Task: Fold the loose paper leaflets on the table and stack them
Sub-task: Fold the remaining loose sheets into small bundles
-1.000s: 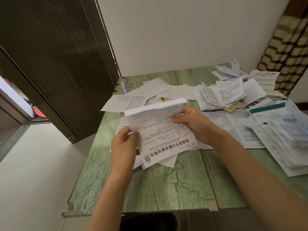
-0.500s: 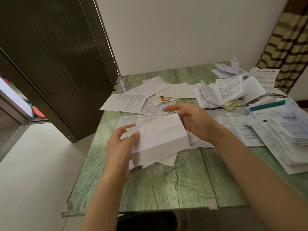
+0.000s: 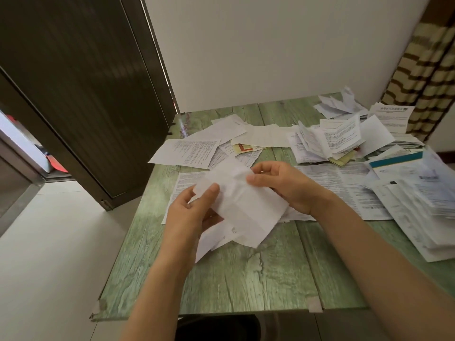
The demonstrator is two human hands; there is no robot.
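Observation:
A white paper leaflet [image 3: 246, 207], folded over with its blank side up, is held just above the green wooden table [image 3: 246, 279] near its middle. My left hand [image 3: 189, 215] pinches the leaflet's left corner between thumb and fingers. My right hand [image 3: 283, 185] pinches its upper edge with thumb and forefinger. Another sheet pokes out beneath the leaflet. Loose printed leaflets [image 3: 187, 151] lie scattered behind it, and a pile of folded leaflets [image 3: 337, 139] sits at the back right.
A thick stack of papers [image 3: 423, 212] covers the table's right side, with a large printed sheet [image 3: 344, 183] under my right wrist. A dark door [image 3: 81, 94] stands left of the table, a striped curtain [image 3: 426, 70] at the back right. The table's near edge [image 3: 221, 313] is close to me.
The leaflet's top half came down over the printed side, so only blank paper shows. Both hands then shifted their pinch to the leaflet's upper corners, and the paper tilted.

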